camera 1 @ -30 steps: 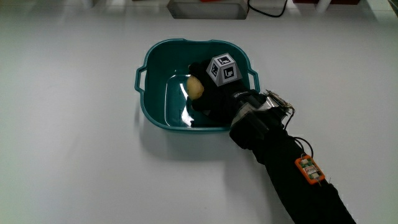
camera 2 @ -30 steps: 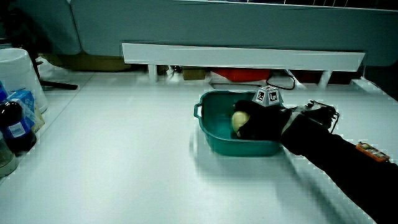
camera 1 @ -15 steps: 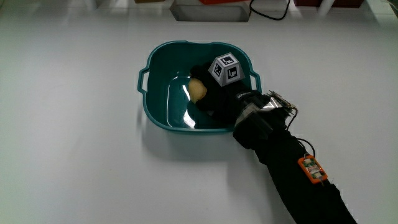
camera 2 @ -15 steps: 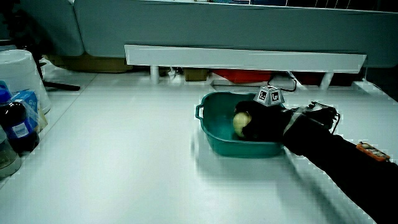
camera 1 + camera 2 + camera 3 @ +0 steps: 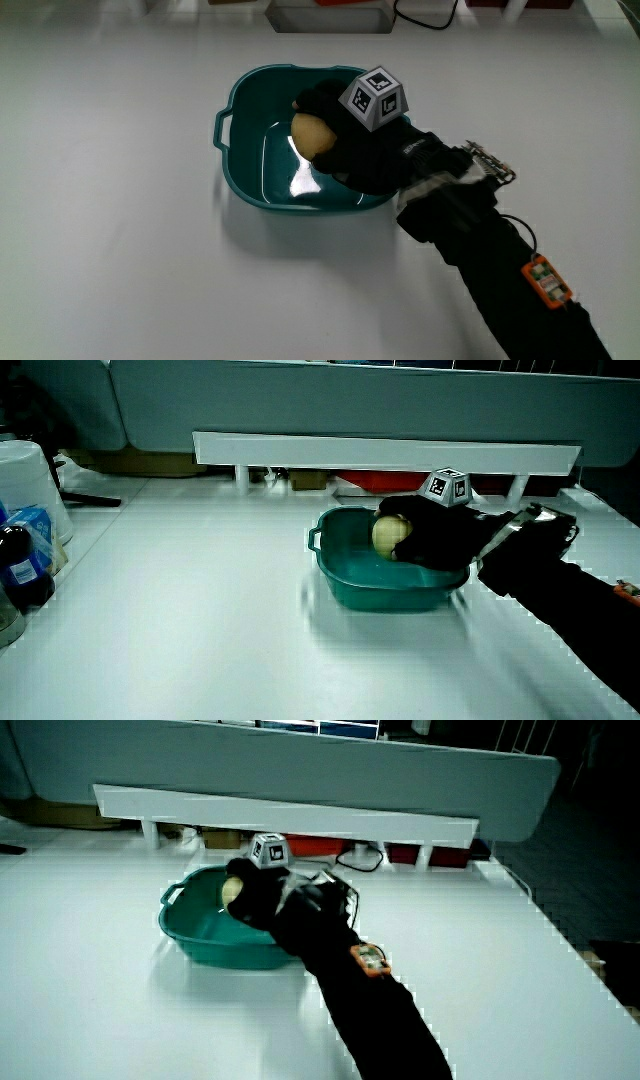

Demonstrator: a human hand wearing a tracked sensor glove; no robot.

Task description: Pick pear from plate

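I see the hand (image 5: 345, 140) wrapped around the pear (image 5: 311, 133), over the teal basin (image 5: 245, 175) on white surface (image 5: 120, 250); bottles (image 5: 20, 565) sit at its edge.

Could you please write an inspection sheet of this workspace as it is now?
Surface: white table, bare around the basin.
Job's things: pear held over the teal basin, at rim height in a side view.
Clutter: bottle and white container at the table's edge.
Grippers: hand closed on the pear.
Cables: black cable near the partition.
Surroundings: low partition; nothing else seen.
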